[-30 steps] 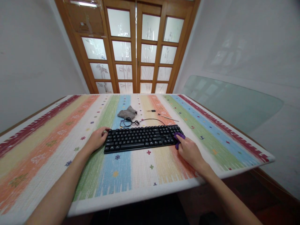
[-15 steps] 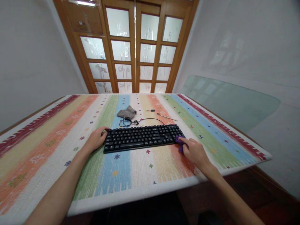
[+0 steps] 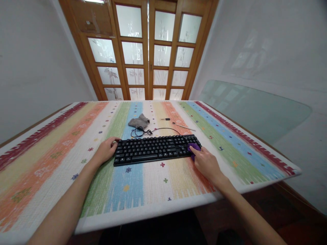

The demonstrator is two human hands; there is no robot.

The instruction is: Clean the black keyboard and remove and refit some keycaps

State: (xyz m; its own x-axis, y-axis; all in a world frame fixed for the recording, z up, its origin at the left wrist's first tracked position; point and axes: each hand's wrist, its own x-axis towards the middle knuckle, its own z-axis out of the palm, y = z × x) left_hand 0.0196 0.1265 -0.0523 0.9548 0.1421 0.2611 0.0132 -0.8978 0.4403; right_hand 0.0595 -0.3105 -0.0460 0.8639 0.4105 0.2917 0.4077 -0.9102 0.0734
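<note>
A black keyboard point(image 3: 150, 149) lies flat on the striped tablecloth point(image 3: 153, 183). At its left end, my left hand point(image 3: 107, 149) grips the edge, thumb on the near side and fingers around the upper corner. My right hand point(image 3: 205, 161) presses a purple cloth point(image 3: 193, 148) onto the keys at the right end, with the index finger stretched over it. Part of the cloth is hidden beneath the fingers. The keyboard's black cable point(image 3: 139, 132) lies bundled behind it.
Behind the keyboard rest a crumpled grey cloth point(image 3: 139, 121), a small black-handled tool point(image 3: 166, 119) with a pale tip, and a thin stick-like brush point(image 3: 184, 127). A glass panel point(image 3: 255, 109) leans on the right wall. Wooden glazed doors point(image 3: 148, 51) stand beyond the table.
My right hand has moved the purple cloth slightly left and up across the keys at the right end. My left hand stays on the keyboard's left end.
</note>
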